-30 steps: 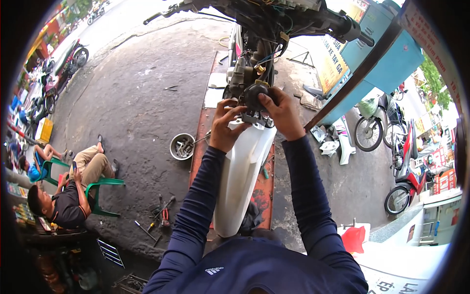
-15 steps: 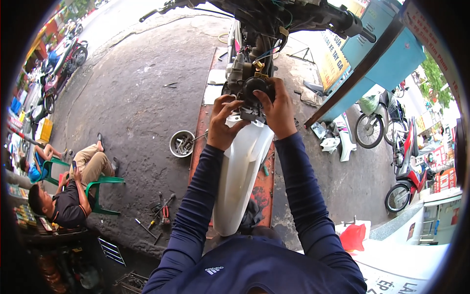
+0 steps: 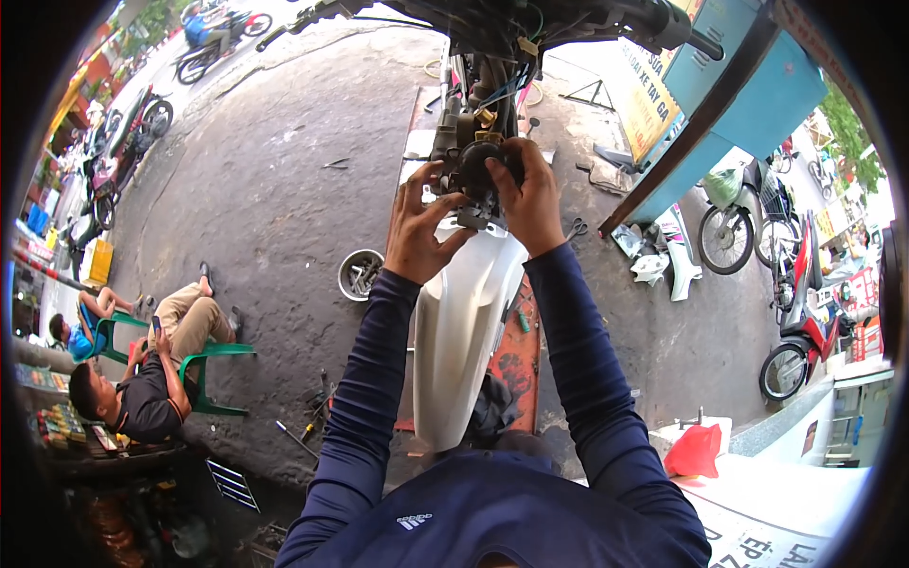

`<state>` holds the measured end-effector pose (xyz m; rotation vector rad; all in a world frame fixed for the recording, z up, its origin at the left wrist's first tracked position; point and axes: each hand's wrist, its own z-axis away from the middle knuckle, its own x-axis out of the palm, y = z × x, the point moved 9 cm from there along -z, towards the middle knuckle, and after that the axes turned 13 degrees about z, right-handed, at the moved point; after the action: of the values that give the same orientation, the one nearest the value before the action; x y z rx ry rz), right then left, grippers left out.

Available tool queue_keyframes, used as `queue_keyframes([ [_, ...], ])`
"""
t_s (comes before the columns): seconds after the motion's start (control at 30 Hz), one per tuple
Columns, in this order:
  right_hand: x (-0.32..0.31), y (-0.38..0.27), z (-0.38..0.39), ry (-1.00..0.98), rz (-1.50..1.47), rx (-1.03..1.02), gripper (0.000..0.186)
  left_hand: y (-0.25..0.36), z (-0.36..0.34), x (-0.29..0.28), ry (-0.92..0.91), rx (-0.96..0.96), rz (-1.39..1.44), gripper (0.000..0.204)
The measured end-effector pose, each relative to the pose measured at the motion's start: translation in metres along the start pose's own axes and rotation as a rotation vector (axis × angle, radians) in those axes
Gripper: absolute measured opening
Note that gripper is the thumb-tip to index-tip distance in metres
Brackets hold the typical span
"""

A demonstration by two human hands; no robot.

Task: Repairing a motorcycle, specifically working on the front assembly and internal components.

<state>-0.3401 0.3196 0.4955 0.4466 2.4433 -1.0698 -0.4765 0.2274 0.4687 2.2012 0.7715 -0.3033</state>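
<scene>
A round black horn (image 3: 478,170) sits at the bare front of a stripped motorbike (image 3: 488,71), just below its handlebar. My right hand (image 3: 530,206) grips the horn from the right, thumb pressed on its face and fingers curled behind it. On the left, my left hand (image 3: 418,229) has its fingers bent around the lower left side of the same assembly. Its thumb and fingertips pinch near a small grey block (image 3: 471,218) under the horn; exactly what they hold is partly hidden. The pale front fender (image 3: 464,331) extends below my hands, between my forearms.
A red work stand (image 3: 516,379) lies beneath the motorbike. Left on the ground are a metal bowl (image 3: 361,275) of small parts and pliers (image 3: 336,164). A person (image 3: 151,374) sits on a green chair (image 3: 220,352). A blue cabinet (image 3: 748,123) and body panels (image 3: 677,256) stand right.
The view has shifted slightly. Both hands stay at the horn, with my left fingers a little straighter. A rider on a motorbike has appeared on the street at the upper left.
</scene>
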Motion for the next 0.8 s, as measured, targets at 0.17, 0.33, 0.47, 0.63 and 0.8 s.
queue_keyframes([
  [0.17,-0.001,-0.004,0.002,0.059,-0.02,-0.039,0.028,-0.001,0.0,0.002,-0.015,0.007,-0.037,0.049],
  [0.33,-0.006,-0.011,0.007,0.108,0.001,-0.07,0.029,0.0,0.0,0.006,-0.063,0.015,-0.135,0.049],
  [0.47,-0.006,-0.015,0.01,0.043,0.028,-0.147,0.035,-0.001,0.001,0.009,-0.093,0.005,-0.226,0.046],
  [0.63,-0.004,0.011,0.013,-0.02,-0.277,-0.037,0.039,0.0,0.003,0.012,-0.097,0.013,-0.272,0.046],
  [0.8,0.006,0.064,0.009,-0.149,-0.367,0.296,0.032,-0.001,0.004,0.016,-0.133,0.035,-0.349,0.047],
])
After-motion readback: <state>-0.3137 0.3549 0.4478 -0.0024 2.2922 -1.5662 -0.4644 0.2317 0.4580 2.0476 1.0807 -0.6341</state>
